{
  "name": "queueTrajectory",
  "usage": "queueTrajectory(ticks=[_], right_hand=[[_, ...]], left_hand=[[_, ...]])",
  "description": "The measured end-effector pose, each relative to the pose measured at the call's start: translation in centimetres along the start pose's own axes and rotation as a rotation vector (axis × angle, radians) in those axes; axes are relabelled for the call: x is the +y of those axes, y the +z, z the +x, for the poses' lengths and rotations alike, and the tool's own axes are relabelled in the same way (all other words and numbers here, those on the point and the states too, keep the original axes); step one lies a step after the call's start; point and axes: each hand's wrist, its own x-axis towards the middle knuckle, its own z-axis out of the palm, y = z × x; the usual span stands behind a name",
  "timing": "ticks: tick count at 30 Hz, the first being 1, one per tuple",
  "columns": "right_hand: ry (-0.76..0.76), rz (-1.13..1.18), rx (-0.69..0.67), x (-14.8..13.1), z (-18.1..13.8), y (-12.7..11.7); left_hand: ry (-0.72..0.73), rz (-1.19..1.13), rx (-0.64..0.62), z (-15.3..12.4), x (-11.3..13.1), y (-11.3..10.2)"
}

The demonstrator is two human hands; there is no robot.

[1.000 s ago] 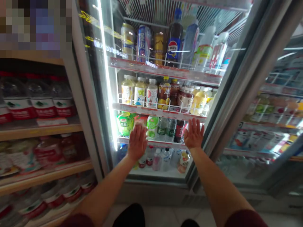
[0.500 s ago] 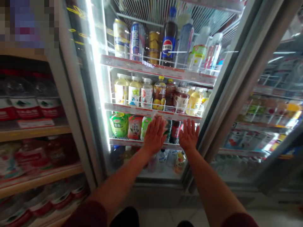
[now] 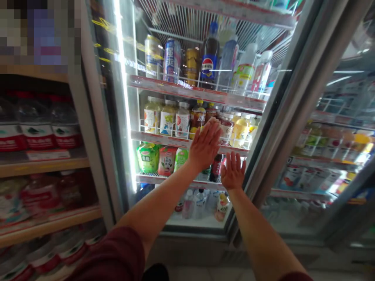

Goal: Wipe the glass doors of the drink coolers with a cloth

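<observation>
My left hand (image 3: 205,143) lies flat against the glass door (image 3: 178,91), fingers close together and pointing up. A pale wipe (image 3: 215,119) peeks out past its fingertips, pressed under the hand; most of it is hidden. Lower and to the right, my right hand (image 3: 233,171) rests on the same door near its right frame, palm forward and fingers stretched out, with nothing in it. Behind the glass, juice bottles (image 3: 182,119) and a cola bottle (image 3: 209,58) stand on wire shelves. A green drink pouch (image 3: 148,158) is left of my left hand.
Bright light runs down the left side of the cooler (image 3: 124,101). A metal door frame (image 3: 278,128) separates it from another glass-fronted cooler (image 3: 316,156) on the right. Open shelving (image 3: 43,168) with red-labelled bottles stands close on the left.
My left hand has slid up and to the right across the glass, the pale wipe moving with it. My right hand has stayed nearly in place. The view has shifted slightly.
</observation>
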Motion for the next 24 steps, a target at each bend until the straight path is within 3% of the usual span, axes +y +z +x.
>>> queueTrajectory(ticks=[3, 6, 8, 13, 15, 18, 21, 22, 24], right_hand=[[0.000, -0.001, 0.018, -0.1, 0.1, 0.0], [-0.009, -0.005, 0.014, 0.0, 0.1, 0.1], [-0.015, -0.004, 0.017, 0.1, 0.0, 0.1], [-0.013, -0.003, 0.020, 0.2, -0.1, 0.1], [-0.016, -0.014, 0.027, 0.1, -0.1, 0.0], [-0.017, -0.016, 0.034, 0.2, -0.2, 0.1], [0.000, -0.002, 0.021, 0.4, -0.5, 0.4], [0.008, -0.002, 0.016, 0.5, -0.6, 0.5], [0.013, -0.012, 0.014, 0.7, -0.8, 0.7]], left_hand=[[0.101, 0.029, -0.032, -5.6, 1.8, 0.8], [0.306, 0.051, -0.132, -11.5, 2.1, 1.3], [0.323, 0.076, -0.119, -11.2, 0.7, 0.8], [0.005, 0.102, 0.063, -0.6, -5.5, -2.2], [-0.070, 0.103, 0.094, 0.8, -6.5, -2.8], [-0.034, 0.109, 0.058, -4.0, -5.4, -2.4], [0.182, 0.110, -0.044, -10.6, -4.1, -1.8], [0.239, 0.120, -0.071, -11.6, -4.2, -1.8], [0.230, 0.152, -0.077, -10.7, -5.6, -2.5]])
